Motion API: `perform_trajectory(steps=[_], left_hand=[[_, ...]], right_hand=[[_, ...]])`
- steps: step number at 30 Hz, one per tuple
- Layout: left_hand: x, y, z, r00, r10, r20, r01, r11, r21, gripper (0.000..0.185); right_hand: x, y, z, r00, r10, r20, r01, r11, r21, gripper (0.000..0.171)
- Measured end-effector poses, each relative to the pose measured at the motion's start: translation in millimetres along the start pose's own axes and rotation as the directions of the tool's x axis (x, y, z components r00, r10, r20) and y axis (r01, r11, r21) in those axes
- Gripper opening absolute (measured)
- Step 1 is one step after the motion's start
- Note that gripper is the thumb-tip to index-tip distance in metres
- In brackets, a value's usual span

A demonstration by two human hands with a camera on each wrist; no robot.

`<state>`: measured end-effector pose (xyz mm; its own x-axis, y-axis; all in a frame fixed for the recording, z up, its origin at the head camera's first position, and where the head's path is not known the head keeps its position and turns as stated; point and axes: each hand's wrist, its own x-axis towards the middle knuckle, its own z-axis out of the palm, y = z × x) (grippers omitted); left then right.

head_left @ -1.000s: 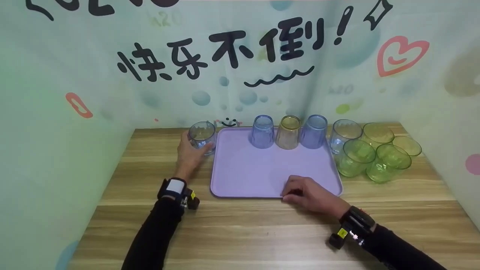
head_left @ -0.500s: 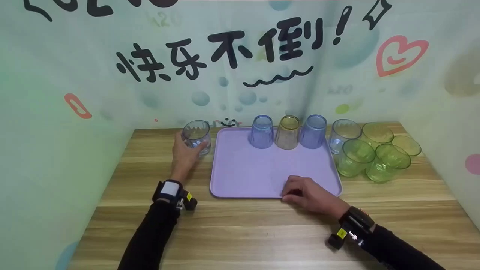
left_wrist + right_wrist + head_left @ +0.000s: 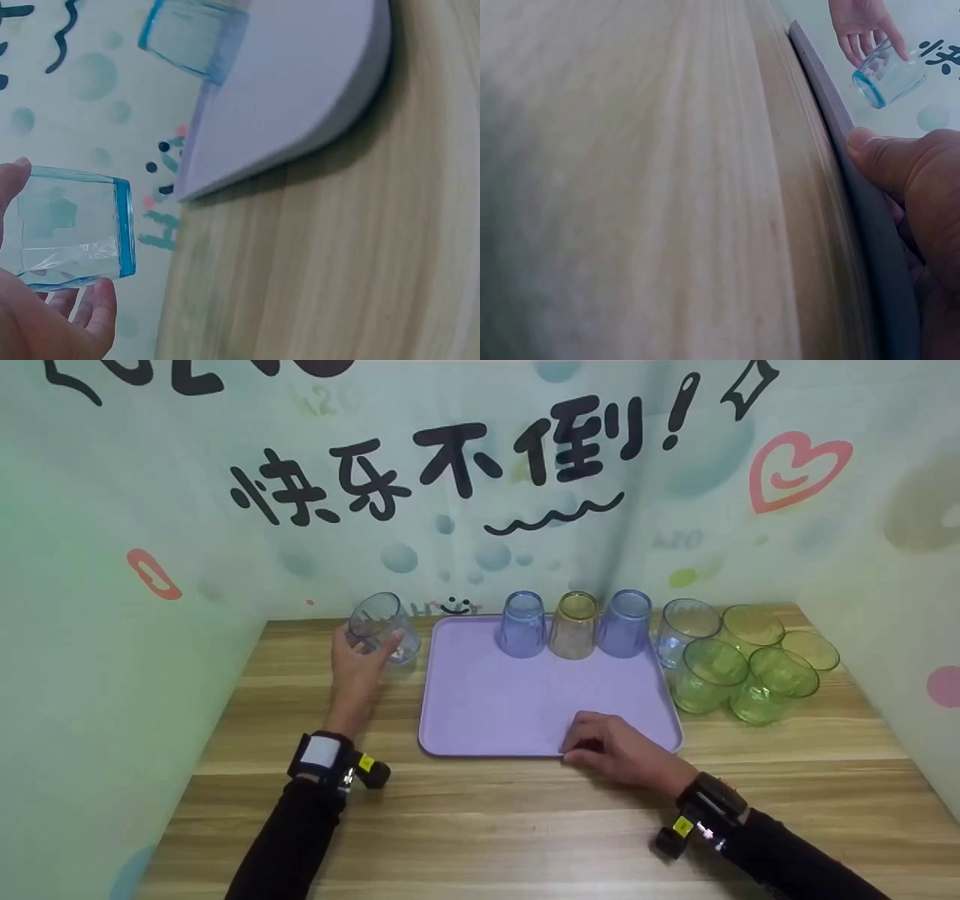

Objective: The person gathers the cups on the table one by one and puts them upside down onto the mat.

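Head view: at the far left, my left hand (image 3: 356, 666) holds a clear, pale-blue glass tumbler (image 3: 385, 624) between thumb and fingers, its mouth tilted left and its thick base toward the tray, near the back edge of the wood-grain tabletop (image 3: 480, 825). Just beside it, apart from the glass, lies a lilac rectangular tray (image 3: 495, 697) with rounded corners. Along its back stand three upside-down glasses: a blue fluted tumbler (image 3: 523, 624), an amber tumbler (image 3: 574, 626), then a second blue tumbler (image 3: 625, 624). My right hand (image 3: 611, 746) holds the tray's front rim, fingers curled and thumb against the edge. Right of the tray, upright, cluster a clear bluish tumbler (image 3: 686, 631), two green tumblers (image 3: 772, 690) and two yellowish tumblers (image 3: 754, 628).
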<state>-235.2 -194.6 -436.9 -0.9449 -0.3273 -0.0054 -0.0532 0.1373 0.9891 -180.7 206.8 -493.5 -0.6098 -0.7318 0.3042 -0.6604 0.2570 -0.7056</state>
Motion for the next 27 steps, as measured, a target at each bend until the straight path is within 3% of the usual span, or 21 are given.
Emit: perform_trajectory(steps=[6,18,23,27], left_hand=[[-3.4,10.0,0.5,0.999,0.024,-0.025,-0.026,0.997,-0.067,0.091],[-13.1,23.9,3.6,0.996,0.092,-0.017,-0.094,0.99,-0.101,0.088],[-18.4,31.0,9.6,0.989,0.145,-0.003,-0.143,0.975,-0.17,0.081],[-26.4,38.6,15.4,0.988,0.153,0.01,-0.147,0.96,-0.24,0.079]], right_hand=[[0,-1,-1,1.0,0.025,0.012,-0.025,1.0,-0.015,0.005],[0,-1,-1,0.999,0.046,0.014,-0.046,0.999,-0.008,0.005],[0,-2,-1,0.999,0.035,0.011,-0.035,0.999,0.004,0.006],[0,-2,-1,0.998,0.059,0.02,-0.059,0.998,0.014,0.005]])
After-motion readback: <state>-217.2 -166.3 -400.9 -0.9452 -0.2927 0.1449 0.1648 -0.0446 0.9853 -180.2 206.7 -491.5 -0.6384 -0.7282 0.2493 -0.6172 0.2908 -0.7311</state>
